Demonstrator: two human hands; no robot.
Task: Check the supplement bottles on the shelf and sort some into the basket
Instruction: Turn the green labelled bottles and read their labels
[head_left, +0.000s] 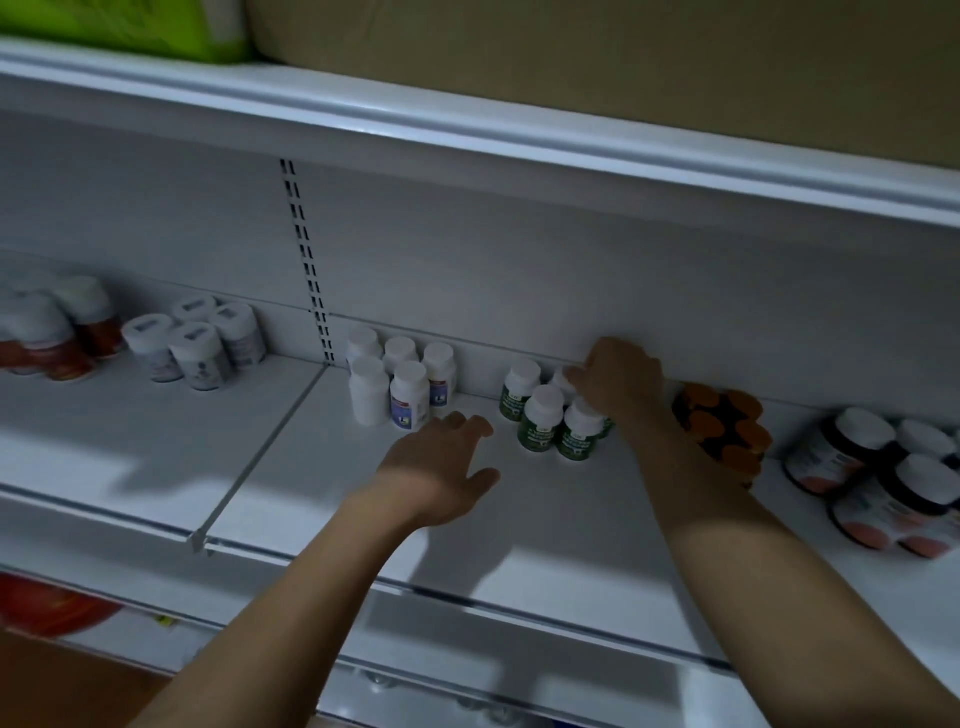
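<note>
Several white-capped, green-labelled bottles (543, 418) stand in a cluster at the back of the white shelf (322, 493). My right hand (615, 382) reaches over the cluster's back right, its fingers curled down round a rear green-labelled bottle that it mostly hides. My left hand (441, 462) hovers palm down and open with spread fingers, just above the shelf between the green cluster and a group of white bottles with blue labels (400, 387). No basket is in view.
Left of the shelf divider (260, 457) stand grey-labelled bottles (200, 340) and red-labelled bottles (49, 332). Orange-capped dark bottles (722, 426) sit just right of my right forearm, with dark jars (883, 478) beyond. An upper shelf edge (467, 135) overhangs.
</note>
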